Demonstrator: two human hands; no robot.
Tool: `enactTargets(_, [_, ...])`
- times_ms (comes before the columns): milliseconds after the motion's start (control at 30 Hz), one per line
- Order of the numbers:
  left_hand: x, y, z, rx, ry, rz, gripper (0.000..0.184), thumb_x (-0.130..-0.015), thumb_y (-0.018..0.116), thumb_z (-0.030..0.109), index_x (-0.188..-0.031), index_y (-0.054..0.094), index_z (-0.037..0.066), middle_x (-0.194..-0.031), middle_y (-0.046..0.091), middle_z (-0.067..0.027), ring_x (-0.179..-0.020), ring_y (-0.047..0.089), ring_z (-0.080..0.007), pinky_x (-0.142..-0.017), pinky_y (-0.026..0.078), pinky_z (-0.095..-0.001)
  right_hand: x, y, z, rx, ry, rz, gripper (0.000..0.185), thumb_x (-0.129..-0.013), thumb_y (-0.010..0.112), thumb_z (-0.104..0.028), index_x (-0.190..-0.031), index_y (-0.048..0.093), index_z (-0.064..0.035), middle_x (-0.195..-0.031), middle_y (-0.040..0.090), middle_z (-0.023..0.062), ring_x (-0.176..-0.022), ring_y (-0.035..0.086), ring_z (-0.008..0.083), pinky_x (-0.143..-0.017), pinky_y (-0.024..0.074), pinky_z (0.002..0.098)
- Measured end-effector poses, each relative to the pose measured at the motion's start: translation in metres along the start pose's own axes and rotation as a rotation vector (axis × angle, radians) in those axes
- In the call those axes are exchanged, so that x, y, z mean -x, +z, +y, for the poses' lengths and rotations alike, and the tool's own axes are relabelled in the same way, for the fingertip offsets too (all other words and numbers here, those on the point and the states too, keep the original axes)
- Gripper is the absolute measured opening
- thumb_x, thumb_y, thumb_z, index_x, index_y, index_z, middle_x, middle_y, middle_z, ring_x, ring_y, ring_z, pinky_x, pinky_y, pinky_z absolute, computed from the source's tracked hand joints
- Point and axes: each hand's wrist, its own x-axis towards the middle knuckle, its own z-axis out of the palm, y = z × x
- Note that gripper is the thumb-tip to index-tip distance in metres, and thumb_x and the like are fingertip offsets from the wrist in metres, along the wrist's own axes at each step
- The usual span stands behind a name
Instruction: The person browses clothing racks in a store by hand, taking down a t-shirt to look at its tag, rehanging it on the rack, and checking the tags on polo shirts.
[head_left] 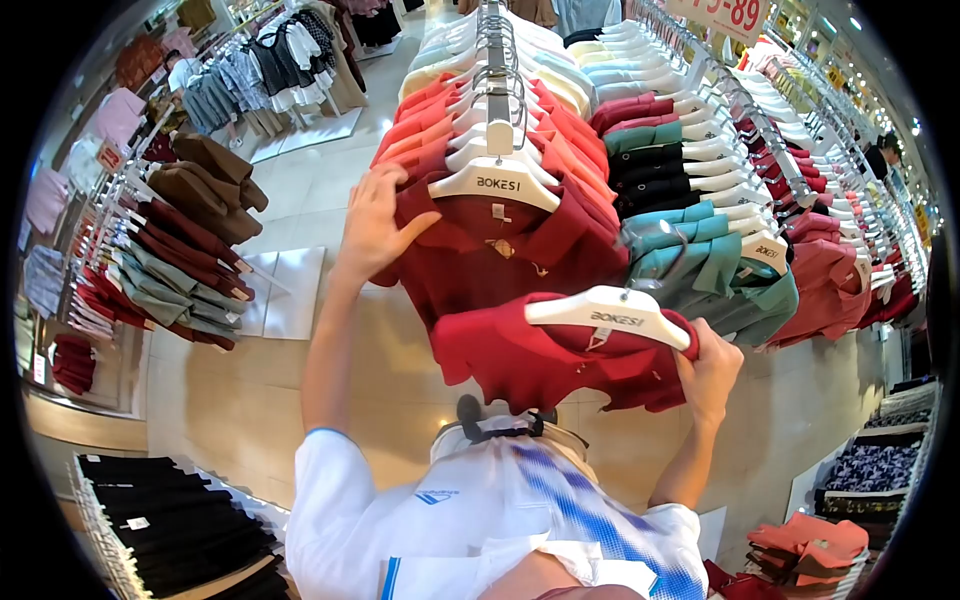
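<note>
A dark red shirt [480, 245] hangs on a white hanger [497, 184] at the front end of the middle rack. My left hand [376, 222] touches that shirt's left shoulder, with the thumb spread away from the fingers. A brighter red shirt [530, 350] on another white hanger [610, 315] is off the rack, in front of and below the dark red one. My right hand [711, 365] grips this shirt at its right shoulder, by the hanger's end. The red shirt is tilted, and its hanger's hook is hard to make out.
Coral shirts [420, 130] hang behind the dark red one. Teal shirts [700, 260] are close on the right rack. Brown and green garments [190, 280] hang at the left. Black folded clothes [165, 520] lie at lower left, coral ones [810, 550] at lower right. A person [882, 155] stands far right.
</note>
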Motion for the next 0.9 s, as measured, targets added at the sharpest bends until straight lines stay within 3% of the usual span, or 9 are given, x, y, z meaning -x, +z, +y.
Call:
enactTargets(33, [0.008,-0.01,0.005,0.074,0.05,0.052,0.053,-0.077,0.077,0.035,-0.111,0.053,0.001,-0.113,0.057,-0.017,-0.109,0.053,-0.0348,-0.092,0.043,-0.0406,-0.007,0.005,-0.005,-0.003,0.006,0.001,0.02,-0.07,0.073,-0.012,-0.084,0.059,-0.0055,-0.069,0.057,0.0158,-0.066,0.058,0.0378,-0.058,0.0444,0.039])
enactTargets(67, [0.019,-0.017,0.012,0.281,0.044,-0.014,0.053,-0.076,0.078,0.035,-0.11,0.053,0.002,-0.108,0.058,-0.0146,-0.106,0.054,-0.0334,-0.092,0.043,-0.0395,-0.013,0.009,-0.011,0.001,-0.04,-0.006,0.022,-0.071,0.073,-0.015,-0.082,0.057,-0.0065,-0.069,0.058,0.0145,-0.066,0.058,0.037,-0.057,0.0436,0.0405])
enactTargets(100, [0.028,-0.027,0.023,0.281,0.042,-0.019,0.053,-0.076,0.078,0.035,-0.11,0.053,0.002,-0.108,0.058,-0.0146,-0.106,0.054,-0.0334,-0.092,0.043,-0.0395,-0.02,0.013,-0.014,0.006,-0.089,-0.015,0.024,-0.071,0.074,-0.018,-0.08,0.055,-0.0074,-0.069,0.059,0.0132,-0.065,0.059,0.0362,-0.056,0.0428,0.0421])
enactTargets(167, [0.043,-0.042,0.044,0.275,0.072,-0.326,0.048,-0.078,0.077,0.034,-0.106,0.054,0.001,-0.103,0.06,-0.0159,-0.1,0.057,-0.0346,-0.087,0.046,-0.039,-0.036,0.023,-0.021,0.03,-0.088,-0.057,0.025,-0.073,0.073,-0.022,-0.082,0.055,-0.0067,-0.071,0.06,0.015,-0.069,0.059,0.0385,-0.059,0.0429,0.0464])
enactTargets(267, [0.055,-0.043,0.053,0.161,-0.062,-0.352,0.043,-0.08,0.076,0.033,-0.102,0.056,0.002,-0.091,0.063,-0.0164,-0.087,0.062,-0.035,-0.076,0.049,-0.0379,-0.063,0.037,-0.034,0.011,-0.126,-0.077,0.025,-0.076,0.072,-0.025,-0.086,0.058,-0.0069,-0.071,0.061,0.0163,-0.069,0.059,0.0391,-0.061,0.0435,0.0476])
enactTargets(300, [0.057,-0.044,0.048,0.159,-0.067,-0.353,0.043,-0.08,0.076,0.033,-0.102,0.056,0.002,-0.091,0.063,-0.0164,-0.087,0.062,-0.035,-0.076,0.049,-0.0379,-0.071,0.041,-0.038,0.019,-0.134,-0.09,0.025,-0.077,0.072,-0.025,-0.087,0.059,-0.007,-0.07,0.061,0.0168,-0.069,0.059,0.0394,-0.061,0.0435,0.0481])
enactTargets(400, [0.051,-0.045,0.031,0.15,-0.091,-0.145,0.029,-0.081,0.077,0.02,-0.096,0.061,0.001,-0.073,0.066,-0.0137,-0.065,0.064,-0.0298,-0.062,0.05,-0.033,-0.092,0.056,-0.049,0.002,-0.139,-0.093,0.025,-0.08,0.072,-0.027,-0.09,0.061,-0.0075,-0.069,0.061,0.0173,-0.068,0.059,0.039,-0.061,0.0441,0.0481])
enactTargets(500, [0.051,-0.055,0.026,0.143,-0.162,-0.099,0.033,-0.079,0.078,0.025,-0.096,0.061,0.004,-0.079,0.066,-0.0149,-0.071,0.064,-0.0333,-0.062,0.05,-0.0371,-0.104,0.066,-0.057,-0.047,-0.155,-0.083,0.026,-0.08,0.072,-0.029,-0.093,0.063,-0.0082,-0.067,0.06,0.0173,-0.068,0.059,0.0382,-0.061,0.045,0.0474])
enactTargets(900, [0.053,-0.04,0.016,0.246,-0.117,-0.126,0.026,-0.08,0.076,0.024,-0.086,0.061,0.003,-0.074,0.065,-0.0136,-0.063,0.061,-0.0314,-0.059,0.049,-0.0353,-0.101,0.074,-0.052,-0.033,-0.152,-0.111,0.028,-0.081,0.071,-0.032,-0.095,0.065,-0.0085,-0.068,0.062,0.0173,-0.067,0.061,0.0389,-0.062,0.0462,0.0476])
